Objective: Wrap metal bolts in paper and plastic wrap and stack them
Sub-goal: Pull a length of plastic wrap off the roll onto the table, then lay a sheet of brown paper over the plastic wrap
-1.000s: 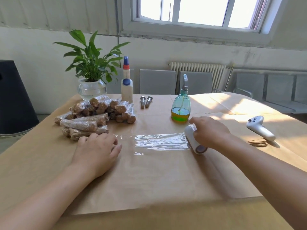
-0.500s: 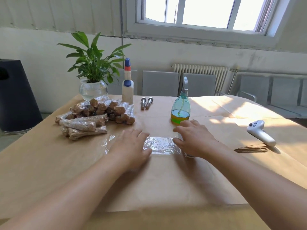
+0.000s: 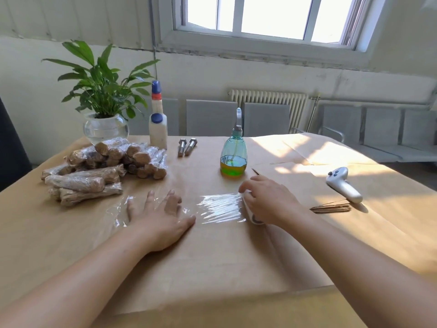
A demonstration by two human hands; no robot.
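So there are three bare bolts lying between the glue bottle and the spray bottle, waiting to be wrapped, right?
Not quite: the head view shows two bare bolts, not three. They do lie between the glue bottle and the spray bottle, unwrapped.

left hand flat on plastic wrap | right hand gripping wrap roll | two bare bolts behind | wrapped bolts stacked left

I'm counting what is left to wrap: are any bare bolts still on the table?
Yes, two unwrapped metal bolts lie side by side on the paper-covered table, between the glue bottle and the spray bottle.
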